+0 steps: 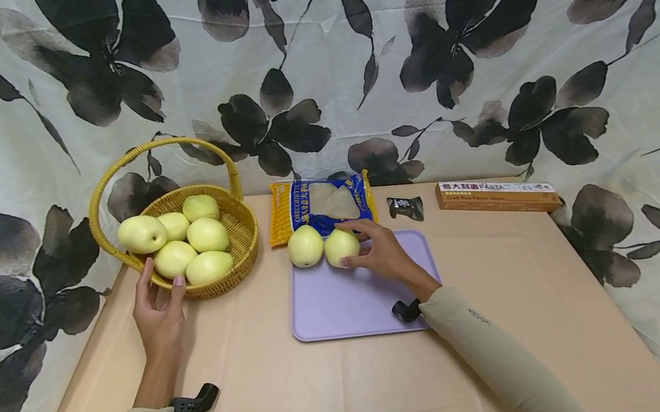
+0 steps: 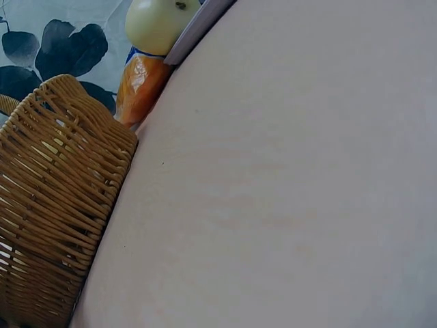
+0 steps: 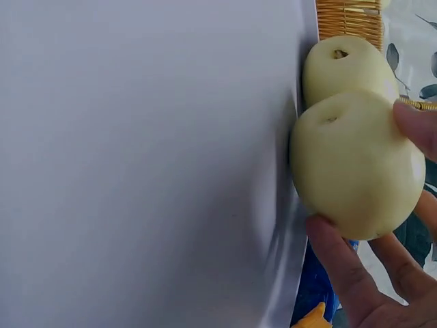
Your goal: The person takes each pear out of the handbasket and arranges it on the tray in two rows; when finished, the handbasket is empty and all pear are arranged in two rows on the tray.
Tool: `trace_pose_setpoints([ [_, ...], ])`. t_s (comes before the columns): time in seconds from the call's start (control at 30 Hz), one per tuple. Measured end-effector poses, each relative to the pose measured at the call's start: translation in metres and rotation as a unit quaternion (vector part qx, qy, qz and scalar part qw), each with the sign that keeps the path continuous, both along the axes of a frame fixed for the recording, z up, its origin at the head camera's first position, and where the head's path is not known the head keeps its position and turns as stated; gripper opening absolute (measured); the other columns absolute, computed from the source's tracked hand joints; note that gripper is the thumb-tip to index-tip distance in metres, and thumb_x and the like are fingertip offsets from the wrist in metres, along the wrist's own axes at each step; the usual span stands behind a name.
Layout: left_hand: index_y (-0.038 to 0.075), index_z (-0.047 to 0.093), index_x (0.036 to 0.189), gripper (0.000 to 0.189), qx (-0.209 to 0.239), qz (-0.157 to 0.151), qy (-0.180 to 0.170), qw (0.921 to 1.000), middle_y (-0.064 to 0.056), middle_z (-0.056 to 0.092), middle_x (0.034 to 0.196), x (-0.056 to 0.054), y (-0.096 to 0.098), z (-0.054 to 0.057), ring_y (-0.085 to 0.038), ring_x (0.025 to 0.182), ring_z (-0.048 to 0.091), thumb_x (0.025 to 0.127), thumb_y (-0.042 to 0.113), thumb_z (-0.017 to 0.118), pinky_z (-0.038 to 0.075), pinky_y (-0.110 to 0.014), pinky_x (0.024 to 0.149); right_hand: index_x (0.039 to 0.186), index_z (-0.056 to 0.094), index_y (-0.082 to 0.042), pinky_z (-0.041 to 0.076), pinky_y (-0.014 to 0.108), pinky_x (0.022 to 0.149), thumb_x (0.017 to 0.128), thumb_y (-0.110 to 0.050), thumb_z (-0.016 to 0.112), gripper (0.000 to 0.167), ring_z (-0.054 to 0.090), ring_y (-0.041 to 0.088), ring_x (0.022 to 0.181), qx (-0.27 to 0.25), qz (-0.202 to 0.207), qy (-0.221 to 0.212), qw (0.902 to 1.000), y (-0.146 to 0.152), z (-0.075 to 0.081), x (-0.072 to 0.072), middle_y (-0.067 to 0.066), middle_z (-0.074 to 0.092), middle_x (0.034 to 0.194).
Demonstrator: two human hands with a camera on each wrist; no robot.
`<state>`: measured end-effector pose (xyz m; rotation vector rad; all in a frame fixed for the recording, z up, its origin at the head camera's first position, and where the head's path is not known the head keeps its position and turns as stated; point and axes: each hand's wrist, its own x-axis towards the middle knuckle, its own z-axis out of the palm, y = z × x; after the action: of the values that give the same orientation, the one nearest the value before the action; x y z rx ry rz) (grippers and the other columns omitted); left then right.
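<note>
My right hand [image 1: 379, 251] holds a pale yellow-green round fruit [image 1: 342, 248] at the back of a lilac tray [image 1: 345, 304], thumb and fingers spread around it. A second such fruit [image 1: 305, 246] sits right beside it, on the left. In the right wrist view the held fruit [image 3: 358, 167] lies against the tray's rim, fingers touching its sides. On the left, my left hand [image 1: 160, 315] touches the near side of a yellow wicker basket [image 1: 243, 237], its fingers fairly straight. Several similar fruits [image 1: 207, 234] fill that basket. The left wrist view shows the wicker side [image 2: 61, 198], not the hand.
Behind the tray lies a blue and yellow pasta bag [image 1: 330, 203]. To its right are a small dark wrapped packet [image 1: 406, 208] and a long brown pasta box [image 1: 496, 196]. A floral cloth [image 1: 352, 64] hangs behind the table [image 1: 262, 372].
</note>
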<state>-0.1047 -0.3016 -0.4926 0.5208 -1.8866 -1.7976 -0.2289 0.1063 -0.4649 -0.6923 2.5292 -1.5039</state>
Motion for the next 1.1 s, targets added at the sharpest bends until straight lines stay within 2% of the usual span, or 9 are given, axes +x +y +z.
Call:
trace_pose_setpoints([
  [0.23, 0.033, 0.038, 0.165, 0.071, 0.004, -0.001, -0.003, 1.0, 0.004, 0.027, 0.175, 0.0, 0.0, 0.0, -0.024, 0.163, 0.026, 0.104, 0.018, 0.07, 0.043, -0.006, 0.111, 0.148, 0.063, -0.019, 0.062, 0.044, 0.104, 0.083, -0.005, 0.092, 0.072, 0.064, 0.034, 0.132, -0.031, -0.031, 0.006, 0.999, -0.001, -0.003, -0.001, 0.007, 0.058, 0.152],
  [0.47, 0.031, 0.038, 0.165, 0.071, -0.009, 0.0, 0.002, 1.0, 0.004, 0.028, 0.175, 0.0, -0.001, 0.001, -0.024, 0.163, 0.027, 0.104, 0.018, 0.07, 0.041, -0.01, 0.116, 0.14, 0.069, -0.021, 0.06, 0.049, 0.107, 0.084, -0.014, 0.093, 0.062, 0.064, 0.031, 0.131, -0.021, -0.063, 0.019, 0.9976, 0.0, -0.002, 0.001, 0.004, 0.065, 0.143],
  [0.7, 0.033, 0.038, 0.165, 0.07, -0.011, 0.001, -0.005, 0.9999, 0.004, 0.028, 0.175, 0.001, -0.001, 0.002, -0.024, 0.163, 0.027, 0.104, 0.019, 0.07, 0.043, -0.006, 0.111, 0.138, 0.071, -0.018, 0.058, 0.051, 0.109, 0.083, -0.023, 0.094, 0.06, 0.06, 0.029, 0.136, 0.002, -0.084, 0.107, 0.9906, -0.008, 0.011, 0.004, 0.005, 0.067, 0.144],
  [0.8, 0.034, 0.038, 0.165, 0.07, -0.008, 0.0, -0.009, 0.9999, 0.004, 0.027, 0.175, 0.001, 0.0, 0.003, -0.024, 0.164, 0.026, 0.104, 0.021, 0.07, 0.044, -0.005, 0.109, 0.14, 0.07, -0.02, 0.056, 0.049, 0.112, 0.082, -0.027, 0.095, 0.063, 0.057, 0.026, 0.139, -0.002, -0.077, 0.135, 0.9879, -0.021, 0.024, 0.007, 0.002, 0.066, 0.146],
  [0.93, 0.035, 0.037, 0.165, 0.07, -0.004, -0.002, -0.011, 0.9999, 0.005, 0.025, 0.176, 0.002, 0.002, 0.004, -0.024, 0.164, 0.025, 0.104, 0.021, 0.07, 0.044, -0.005, 0.108, 0.143, 0.068, -0.02, 0.054, 0.046, 0.114, 0.082, -0.029, 0.095, 0.067, 0.057, 0.022, 0.14, -0.022, -0.044, 0.151, 0.9874, -0.047, 0.036, 0.008, -0.001, 0.066, 0.147],
  [1.1, 0.035, 0.037, 0.165, 0.07, -0.002, -0.003, -0.012, 0.9999, 0.005, 0.025, 0.176, 0.003, 0.003, 0.006, -0.025, 0.164, 0.026, 0.105, 0.021, 0.069, 0.045, -0.005, 0.108, 0.146, 0.065, -0.021, 0.056, 0.044, 0.113, 0.084, -0.034, 0.093, 0.07, 0.058, 0.018, 0.138, -0.033, 0.004, 0.139, 0.9898, -0.084, 0.045, 0.007, -0.002, 0.065, 0.148],
])
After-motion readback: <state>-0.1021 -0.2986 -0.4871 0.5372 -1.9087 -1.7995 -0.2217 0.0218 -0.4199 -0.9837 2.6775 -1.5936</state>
